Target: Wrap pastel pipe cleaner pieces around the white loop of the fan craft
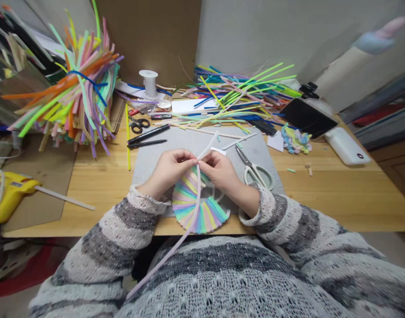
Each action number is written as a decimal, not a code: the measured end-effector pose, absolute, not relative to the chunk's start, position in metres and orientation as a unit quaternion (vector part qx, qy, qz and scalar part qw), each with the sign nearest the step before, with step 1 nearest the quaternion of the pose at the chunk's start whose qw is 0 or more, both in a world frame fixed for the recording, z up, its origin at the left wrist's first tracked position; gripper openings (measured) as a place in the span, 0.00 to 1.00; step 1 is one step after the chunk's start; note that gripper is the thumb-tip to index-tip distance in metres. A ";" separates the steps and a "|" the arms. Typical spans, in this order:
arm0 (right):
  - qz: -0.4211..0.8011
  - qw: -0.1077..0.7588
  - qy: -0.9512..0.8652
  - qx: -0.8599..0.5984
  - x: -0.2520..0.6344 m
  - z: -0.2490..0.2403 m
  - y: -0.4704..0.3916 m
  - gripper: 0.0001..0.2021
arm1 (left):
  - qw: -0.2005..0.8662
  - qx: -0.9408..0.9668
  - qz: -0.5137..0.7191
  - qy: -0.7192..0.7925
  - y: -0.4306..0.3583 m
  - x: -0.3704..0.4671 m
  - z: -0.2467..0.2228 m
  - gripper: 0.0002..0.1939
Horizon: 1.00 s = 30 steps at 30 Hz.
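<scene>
My left hand [171,170] and my right hand [222,172] meet above the grey mat, fingertips pinched together. Between them they hold a pale pink pipe cleaner [197,198]. Its long end curves down over the table's edge toward my lap. A whitish pipe cleaner end [209,145] sticks up past my fingers; whether it is the same piece I cannot tell. Just below my hands lies a ring of pastel pipe cleaner pieces [185,205], striped in pink, yellow, green, blue and purple. My hands partly hide its upper side. Scissors with pale handles [255,172] rest beside my right wrist.
A big bundle of coloured pipe cleaners [80,97] stands at the left, above a yellow glue gun [12,194]. More loose pipe cleaners [242,95] are heaped at the back. Black scissors [138,125], black pens [149,135], a wire spool [149,84] and a dark tablet-like screen [308,118] surround the mat [146,154].
</scene>
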State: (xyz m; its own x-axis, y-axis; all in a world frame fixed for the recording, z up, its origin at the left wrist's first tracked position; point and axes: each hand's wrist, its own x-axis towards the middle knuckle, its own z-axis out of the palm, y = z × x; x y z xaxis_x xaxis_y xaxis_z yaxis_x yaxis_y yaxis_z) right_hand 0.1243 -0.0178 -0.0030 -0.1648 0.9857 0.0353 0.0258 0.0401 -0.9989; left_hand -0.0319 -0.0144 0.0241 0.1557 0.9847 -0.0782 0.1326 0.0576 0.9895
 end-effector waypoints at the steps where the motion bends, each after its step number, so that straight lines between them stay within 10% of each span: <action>1: 0.520 0.461 -0.560 -0.452 0.124 -0.003 -0.018 0.16 | 0.535 0.545 0.398 0.508 -0.014 -0.032 0.024 0.11; 17: 0.442 0.429 -0.644 -0.454 0.147 0.011 -0.001 0.11 | 0.578 0.509 0.372 0.518 -0.015 -0.033 0.017 0.14; 23: 0.120 0.193 -0.790 -0.570 0.186 0.017 0.007 0.13 | 0.554 0.543 0.359 0.519 -0.015 -0.031 0.015 0.13; 30: 0.113 0.097 -0.801 -0.580 0.190 0.007 0.010 0.22 | 0.543 0.538 0.372 0.526 -0.014 -0.031 0.017 0.12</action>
